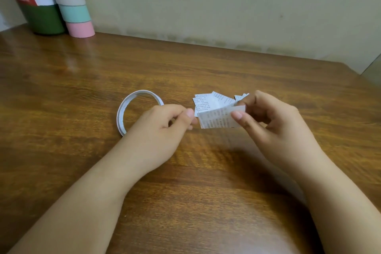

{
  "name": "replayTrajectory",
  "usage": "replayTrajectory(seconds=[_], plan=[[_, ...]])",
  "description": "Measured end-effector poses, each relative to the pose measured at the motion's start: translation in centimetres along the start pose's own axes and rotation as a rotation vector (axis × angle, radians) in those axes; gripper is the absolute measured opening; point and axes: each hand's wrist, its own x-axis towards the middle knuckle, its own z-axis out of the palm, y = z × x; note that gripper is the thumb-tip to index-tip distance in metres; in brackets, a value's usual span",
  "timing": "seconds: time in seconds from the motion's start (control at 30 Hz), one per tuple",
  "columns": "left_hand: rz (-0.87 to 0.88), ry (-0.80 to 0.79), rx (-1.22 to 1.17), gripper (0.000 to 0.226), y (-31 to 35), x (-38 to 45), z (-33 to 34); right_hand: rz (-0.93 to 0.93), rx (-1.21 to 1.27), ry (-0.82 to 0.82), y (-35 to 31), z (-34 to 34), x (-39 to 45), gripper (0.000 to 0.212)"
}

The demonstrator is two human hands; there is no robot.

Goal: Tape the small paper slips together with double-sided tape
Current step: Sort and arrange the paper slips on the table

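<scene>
Paper slip (218, 118), printed with small dark characters, is being held up just right of the frame's centre, above the wooden table (82, 72). The right hand (274, 121) is pinching its right edge between thumb and forefinger, the other fingers curling loosely behind. The left hand (165, 123) is sitting just beside the slip's left edge with thumb and forefinger pressed together; whether they are gripping the paper or something tiny, I cannot tell. More loose slips (208, 100) are lying in a small heap on the table just behind the held one. The tape roll (132, 107), a thin white ring, is lying flat left of centre, partly hidden by the left hand. At the upper left, a green canister (41, 18) and a pastel-banded tube (74, 6) are standing against the wall.
</scene>
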Motion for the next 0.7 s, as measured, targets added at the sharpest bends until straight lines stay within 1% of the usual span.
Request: replayTrajectory(seconds=[0.07,0.1,0.23,0.33,0.4,0.47,0.53,0.57,0.63,0.7], plan=[[-0.001,0.010,-0.175,0.032,0.2,0.0,0.0,-0.083,0.006,0.049,-0.3,0.2,-0.1,0.018],[0.010,0.018,-0.215,0.033,0.3,0.0,0.0,-0.114,0.011,0.061,-0.5,0.3,-0.2,0.018],[0.034,0.049,-0.269,0.050,0.1,0.2,0.1,-0.163,0.044,0.046,-0.8,0.3,-0.4,0.013],[0.036,-0.016,-0.343,0.052,0.6,0.0,-0.1,-0.181,0.074,0.005,-1.1,0.4,-0.6,0.012],[0.038,-0.044,-0.352,0.047,0.8,-0.1,0.0,-0.224,0.065,-0.022,-1.4,0.6,-0.7,0.015],[0.029,-0.056,-0.360,0.036,0.9,-0.1,0.1,-0.273,0.020,-0.035,-1.7,0.9,-0.9,0.017],[0.016,-0.055,-0.378,0.020,0.9,-0.1,0.1,-0.317,-0.020,-0.040,-1.8,1.1,-1.0,0.010],[0.007,-0.055,-0.380,0.015,0.9,-0.1,0.1,-0.341,-0.041,-0.039,-1.9,1.1,-1.0,0.006],[-0.024,-0.062,-0.389,0.010,0.9,-0.1,0.1,-0.376,-0.072,-0.042,-2.0,1.2,-1.0,0.006],[-0.062,-0.086,-0.404,0.006,0.9,-0.2,0.1,-0.371,-0.064,-0.051,-2.0,1.2,-1.0,0.007]])
